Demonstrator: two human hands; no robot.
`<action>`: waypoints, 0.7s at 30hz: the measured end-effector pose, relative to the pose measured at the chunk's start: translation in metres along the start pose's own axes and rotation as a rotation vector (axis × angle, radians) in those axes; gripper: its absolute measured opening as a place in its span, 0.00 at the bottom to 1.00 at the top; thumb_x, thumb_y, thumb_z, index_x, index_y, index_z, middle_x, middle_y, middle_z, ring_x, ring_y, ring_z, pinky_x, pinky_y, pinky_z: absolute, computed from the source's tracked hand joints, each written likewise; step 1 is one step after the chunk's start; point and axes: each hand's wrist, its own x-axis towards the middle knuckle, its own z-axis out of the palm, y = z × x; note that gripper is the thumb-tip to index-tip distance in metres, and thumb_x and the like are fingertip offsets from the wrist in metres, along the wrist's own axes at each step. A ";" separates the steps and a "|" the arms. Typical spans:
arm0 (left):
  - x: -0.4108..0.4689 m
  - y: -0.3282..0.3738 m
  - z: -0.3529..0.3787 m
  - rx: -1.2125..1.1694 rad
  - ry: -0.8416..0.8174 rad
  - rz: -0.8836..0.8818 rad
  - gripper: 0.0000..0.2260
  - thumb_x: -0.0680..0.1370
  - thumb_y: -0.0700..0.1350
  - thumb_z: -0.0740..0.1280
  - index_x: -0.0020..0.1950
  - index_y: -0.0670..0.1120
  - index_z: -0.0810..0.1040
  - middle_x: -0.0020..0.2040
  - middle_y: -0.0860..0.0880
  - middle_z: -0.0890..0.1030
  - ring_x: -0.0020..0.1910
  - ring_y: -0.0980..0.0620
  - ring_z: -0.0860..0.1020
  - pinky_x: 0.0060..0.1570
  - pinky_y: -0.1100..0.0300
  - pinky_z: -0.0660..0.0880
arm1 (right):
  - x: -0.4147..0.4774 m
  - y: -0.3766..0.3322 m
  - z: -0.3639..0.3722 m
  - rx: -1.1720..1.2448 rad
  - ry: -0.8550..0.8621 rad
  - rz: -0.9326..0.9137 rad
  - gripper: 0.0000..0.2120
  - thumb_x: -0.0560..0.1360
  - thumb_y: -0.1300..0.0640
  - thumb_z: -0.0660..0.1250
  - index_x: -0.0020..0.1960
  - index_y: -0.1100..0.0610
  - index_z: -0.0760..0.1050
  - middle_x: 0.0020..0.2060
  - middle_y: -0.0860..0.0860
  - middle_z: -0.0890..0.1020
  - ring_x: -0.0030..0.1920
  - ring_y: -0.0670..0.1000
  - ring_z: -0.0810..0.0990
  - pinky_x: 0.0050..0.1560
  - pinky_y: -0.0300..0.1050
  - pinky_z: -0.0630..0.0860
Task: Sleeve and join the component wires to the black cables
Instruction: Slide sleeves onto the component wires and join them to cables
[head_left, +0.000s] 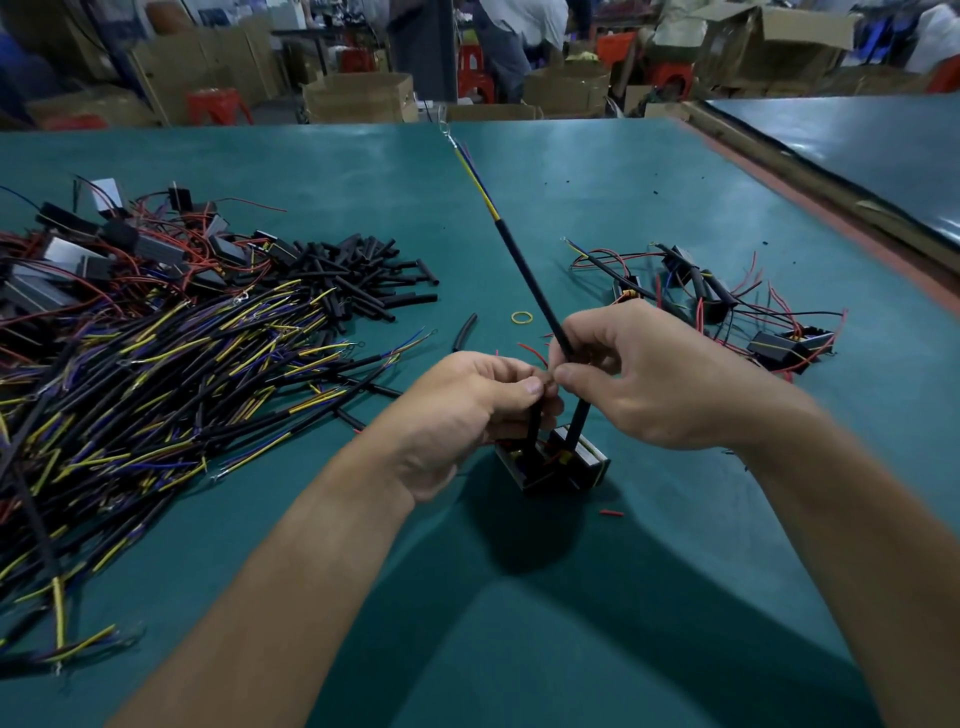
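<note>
A black box-shaped component (551, 464) hangs just above the green mat under my hands. Two black sleeves rise from it. My left hand (467, 415) pinches the top of the left sleeve (532, 431) and thin wires between thumb and fingers. My right hand (639, 374) grips a long black cable (524, 270) that slants up and away, ending in blue and yellow wires with a ring terminal. The right sleeve (577, 426) runs below my right thumb. Both thumbs meet at the joint, which is hidden.
A big heap of black cables with yellow and blue wires (156, 374) lies at the left, with components (67, 260) behind it and cut black sleeves (358, 280) beside it. Joined components (727, 301) lie at the right. A yellow rubber band (522, 317) lies ahead.
</note>
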 end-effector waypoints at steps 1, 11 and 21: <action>0.000 0.001 0.000 -0.013 -0.016 -0.008 0.08 0.81 0.35 0.59 0.46 0.40 0.76 0.40 0.47 0.78 0.38 0.53 0.77 0.39 0.67 0.76 | 0.000 -0.001 0.000 0.005 -0.007 -0.003 0.09 0.78 0.59 0.65 0.39 0.54 0.76 0.28 0.49 0.75 0.29 0.46 0.69 0.33 0.49 0.71; 0.003 -0.008 0.003 0.450 0.332 0.363 0.06 0.75 0.35 0.71 0.39 0.42 0.80 0.34 0.48 0.82 0.31 0.54 0.78 0.36 0.59 0.76 | 0.000 0.002 -0.001 0.083 -0.043 0.097 0.11 0.79 0.58 0.64 0.38 0.56 0.76 0.28 0.50 0.73 0.30 0.48 0.67 0.33 0.48 0.67; 0.001 -0.014 0.003 0.847 0.478 0.829 0.04 0.68 0.43 0.76 0.37 0.45 0.83 0.36 0.54 0.84 0.29 0.53 0.80 0.32 0.57 0.76 | 0.002 0.000 0.002 0.196 -0.064 0.206 0.13 0.80 0.57 0.64 0.38 0.59 0.78 0.31 0.51 0.74 0.35 0.49 0.67 0.39 0.47 0.64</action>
